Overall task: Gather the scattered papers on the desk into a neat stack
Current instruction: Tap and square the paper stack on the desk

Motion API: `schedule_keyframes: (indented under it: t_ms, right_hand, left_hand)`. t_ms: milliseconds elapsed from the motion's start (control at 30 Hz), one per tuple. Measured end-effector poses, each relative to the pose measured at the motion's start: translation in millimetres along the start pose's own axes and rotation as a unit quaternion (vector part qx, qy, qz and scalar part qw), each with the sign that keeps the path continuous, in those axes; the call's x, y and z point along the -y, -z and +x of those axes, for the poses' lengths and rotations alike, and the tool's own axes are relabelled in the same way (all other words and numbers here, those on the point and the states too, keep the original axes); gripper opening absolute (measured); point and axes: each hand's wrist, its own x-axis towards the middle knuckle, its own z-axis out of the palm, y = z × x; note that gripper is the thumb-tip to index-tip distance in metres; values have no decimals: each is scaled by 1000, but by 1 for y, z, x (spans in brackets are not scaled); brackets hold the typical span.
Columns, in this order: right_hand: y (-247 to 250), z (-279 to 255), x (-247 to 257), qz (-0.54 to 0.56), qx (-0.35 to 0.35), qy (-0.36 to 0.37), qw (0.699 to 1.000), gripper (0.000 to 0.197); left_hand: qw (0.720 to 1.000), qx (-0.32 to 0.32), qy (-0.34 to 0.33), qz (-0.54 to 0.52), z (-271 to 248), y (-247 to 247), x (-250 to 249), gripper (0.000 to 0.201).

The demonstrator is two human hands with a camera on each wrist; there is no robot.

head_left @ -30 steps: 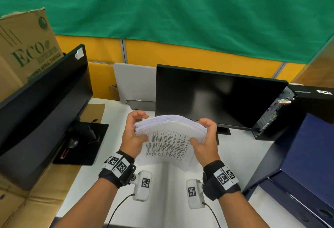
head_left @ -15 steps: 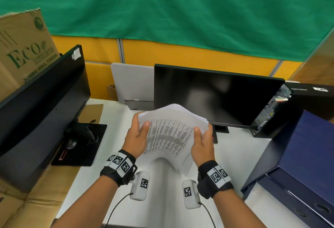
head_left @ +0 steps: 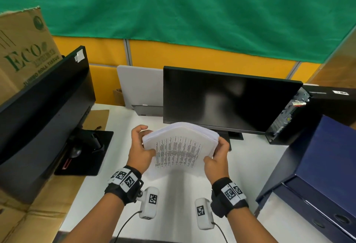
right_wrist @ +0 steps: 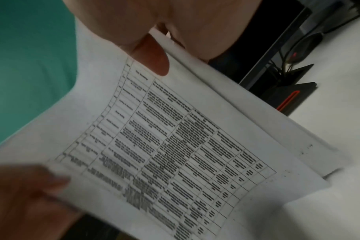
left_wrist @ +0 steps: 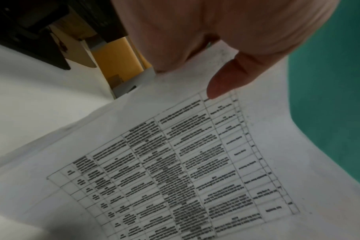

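Observation:
A thick bundle of white papers (head_left: 179, 146) with a printed table on the near sheet is held upright above the white desk (head_left: 173, 204), arched at the top. My left hand (head_left: 141, 147) grips its left edge, thumb on the printed face and fingers behind. My right hand (head_left: 217, 156) grips the right edge the same way. In the left wrist view my thumb presses the printed sheet (left_wrist: 185, 162). The right wrist view shows the sheets (right_wrist: 175, 146) with their lower edges uneven, and my left hand (right_wrist: 21, 194) at the far side.
A black monitor (head_left: 227, 100) stands just behind the papers. Another monitor (head_left: 42, 111) stands at the left beside a cardboard box (head_left: 21, 50). A dark blue box (head_left: 317, 165) and a computer case (head_left: 327, 106) fill the right side. A white board (head_left: 140, 86) leans at the back.
The bundle was tilted flatter and lower half a second ago; now it is raised and arched again. Both hands shifted slightly along the side edges.

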Motion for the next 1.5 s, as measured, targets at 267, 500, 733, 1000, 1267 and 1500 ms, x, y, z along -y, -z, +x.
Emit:
schedule_keyframes:
  t_ms: [267,500,733,1000,1267,1500]
  right_hand:
    - [4,10,-18,-26,19,-40,999,46]
    - [2,12,-16,-136,19,-15,990,36]
    - [8,25,29,-236,2,141,962,22]
    - [7,28,67,-416,125,317,843,28]
    - [66,14,14,-73,-55,-3,996,102]
    - [65,9,-12,59,31,-120,991,23]
  left_hand:
    - [981,-19,88,172,27,-7,41,17]
    - [992,30,94,76,21,-5,28,24]
    - [948,-134,-131,258,18,-2,-20,93]
    - [906,166,-147,360,15,0,-48,25]
    - [989,63,41,130,14,57,-17,27]
    - [994,64,83,40,1,48,8,37]
